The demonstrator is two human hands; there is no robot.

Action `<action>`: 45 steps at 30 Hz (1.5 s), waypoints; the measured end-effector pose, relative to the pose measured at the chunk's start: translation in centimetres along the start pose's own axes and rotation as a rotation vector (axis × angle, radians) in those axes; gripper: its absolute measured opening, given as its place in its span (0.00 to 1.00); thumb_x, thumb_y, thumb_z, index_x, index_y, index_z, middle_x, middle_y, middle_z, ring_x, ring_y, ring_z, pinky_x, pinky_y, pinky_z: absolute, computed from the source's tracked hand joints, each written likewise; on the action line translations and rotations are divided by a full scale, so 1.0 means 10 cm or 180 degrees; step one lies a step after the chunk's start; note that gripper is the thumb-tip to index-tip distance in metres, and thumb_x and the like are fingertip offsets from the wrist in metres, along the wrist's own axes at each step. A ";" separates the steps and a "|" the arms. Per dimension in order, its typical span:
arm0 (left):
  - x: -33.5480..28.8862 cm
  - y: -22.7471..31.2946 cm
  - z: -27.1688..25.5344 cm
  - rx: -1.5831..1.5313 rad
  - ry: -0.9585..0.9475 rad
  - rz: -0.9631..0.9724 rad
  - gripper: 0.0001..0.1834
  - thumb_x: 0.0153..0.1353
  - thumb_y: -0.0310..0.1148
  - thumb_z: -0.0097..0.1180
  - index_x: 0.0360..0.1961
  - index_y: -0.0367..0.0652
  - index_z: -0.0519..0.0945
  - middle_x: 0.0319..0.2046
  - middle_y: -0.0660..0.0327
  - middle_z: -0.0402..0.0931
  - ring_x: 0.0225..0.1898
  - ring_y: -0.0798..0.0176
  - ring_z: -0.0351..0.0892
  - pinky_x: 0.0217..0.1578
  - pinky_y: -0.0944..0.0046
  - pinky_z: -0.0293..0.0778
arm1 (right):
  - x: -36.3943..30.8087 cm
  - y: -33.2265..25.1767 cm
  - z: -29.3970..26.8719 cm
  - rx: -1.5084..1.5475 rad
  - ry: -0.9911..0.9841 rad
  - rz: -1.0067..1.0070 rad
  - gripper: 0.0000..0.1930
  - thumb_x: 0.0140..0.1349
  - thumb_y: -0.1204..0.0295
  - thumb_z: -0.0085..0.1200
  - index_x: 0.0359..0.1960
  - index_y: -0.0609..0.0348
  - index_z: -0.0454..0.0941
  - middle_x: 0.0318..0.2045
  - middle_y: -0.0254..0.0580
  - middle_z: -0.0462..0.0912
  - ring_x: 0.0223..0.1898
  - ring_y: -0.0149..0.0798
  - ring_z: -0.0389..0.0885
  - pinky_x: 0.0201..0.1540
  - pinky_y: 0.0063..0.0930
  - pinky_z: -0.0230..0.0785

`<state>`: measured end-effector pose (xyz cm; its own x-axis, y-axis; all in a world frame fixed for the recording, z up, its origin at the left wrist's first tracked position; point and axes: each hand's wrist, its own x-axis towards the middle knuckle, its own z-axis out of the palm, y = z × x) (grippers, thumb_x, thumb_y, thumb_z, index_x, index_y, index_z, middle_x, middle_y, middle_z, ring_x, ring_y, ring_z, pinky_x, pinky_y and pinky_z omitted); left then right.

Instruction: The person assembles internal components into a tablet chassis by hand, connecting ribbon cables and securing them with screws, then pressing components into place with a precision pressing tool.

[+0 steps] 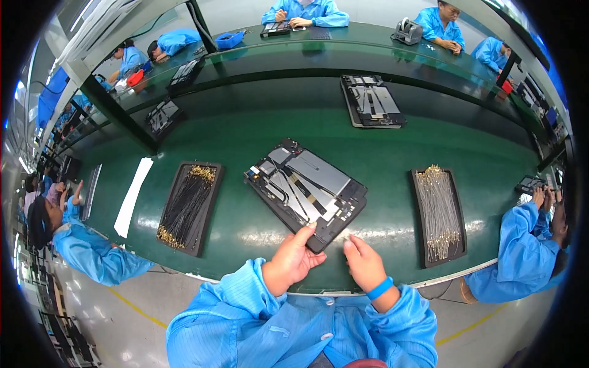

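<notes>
The left hand point(294, 257) pinches the near corner of an opened, flat rectangular black-and-grey tablet point(322, 173) over the glossy green worktop point(276, 126); the right hand point(366, 267) curls nearby, any contents hidden. Likely stiff, yet fragile inside (bare black strips point(317, 207)): grip its edges.

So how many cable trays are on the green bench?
2: the black-cable tray left of the held device, the grey-cable tray right of it. More may be hidden farther off.

Blk/gry tablet point(307, 193), innards exposed, skewed, in L hand point(294, 259).
</notes>
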<state>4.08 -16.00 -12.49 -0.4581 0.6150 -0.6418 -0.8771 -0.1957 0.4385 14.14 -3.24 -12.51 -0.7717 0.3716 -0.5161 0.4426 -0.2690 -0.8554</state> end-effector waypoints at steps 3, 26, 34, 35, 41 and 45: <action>0.24 0.21 0.09 -0.0174 0.0254 0.0304 0.12 0.55 0.41 0.47 0.36 0.46 0.69 0.23 0.65 0.72 0.19 0.68 0.71 0.16 0.70 0.70 | -0.11 0.28 -0.33 -0.2475 0.1403 -0.2584 0.10 0.53 0.66 0.48 0.31 0.59 0.73 0.18 0.37 0.70 0.18 0.37 0.66 0.19 0.25 0.62; 1.34 1.10 0.01 0.0674 0.0333 0.1816 0.24 0.57 0.37 0.47 0.50 0.34 0.58 0.38 0.54 0.62 0.36 0.61 0.66 0.41 0.62 0.70 | -0.27 0.56 -0.54 -0.3678 0.1806 -0.3824 0.07 0.37 0.75 0.57 0.18 0.50 0.70 0.17 0.28 0.70 0.17 0.32 0.66 0.19 0.25 0.60; 0.77 0.69 -0.23 0.1048 0.0382 0.1885 0.25 0.57 0.35 0.46 0.52 0.32 0.57 0.39 0.55 0.62 0.36 0.64 0.65 0.41 0.64 0.69 | -0.25 0.59 -0.51 -0.3625 0.2108 -0.3862 0.08 0.38 0.75 0.57 0.22 0.51 0.71 0.19 0.30 0.72 0.20 0.36 0.68 0.22 0.27 0.63; 0.66 0.62 -0.27 0.1160 0.0470 0.1909 0.26 0.57 0.35 0.46 0.52 0.29 0.56 0.38 0.56 0.63 0.38 0.65 0.65 0.42 0.64 0.69 | -0.26 0.59 -0.51 -0.3617 0.2097 -0.3875 0.08 0.38 0.75 0.57 0.22 0.51 0.71 0.19 0.30 0.72 0.20 0.36 0.68 0.22 0.27 0.63; 0.08 0.04 -0.78 0.2885 0.1020 0.2513 0.20 0.56 0.35 0.48 0.46 0.31 0.65 0.34 0.53 0.70 0.34 0.61 0.71 0.39 0.66 0.68 | -0.25 0.59 -0.53 -0.3686 0.1929 -0.3598 0.07 0.40 0.74 0.57 0.23 0.53 0.72 0.21 0.32 0.73 0.20 0.37 0.68 0.22 0.26 0.63; -0.37 -0.06 -0.82 0.4859 0.1088 0.3179 0.14 0.51 0.31 0.51 0.36 0.33 0.72 0.33 0.45 0.70 0.36 0.47 0.70 0.39 0.60 0.67 | -0.21 0.48 -0.52 -0.3292 0.1914 -0.2841 0.11 0.43 0.71 0.56 0.29 0.60 0.74 0.29 0.44 0.75 0.28 0.46 0.72 0.32 0.32 0.65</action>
<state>5.10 -24.42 -15.60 -0.8351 0.5193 0.1814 0.4884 0.5481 0.6790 20.22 -0.67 -15.72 -0.7706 0.4405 0.4606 0.2562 0.8758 -0.4090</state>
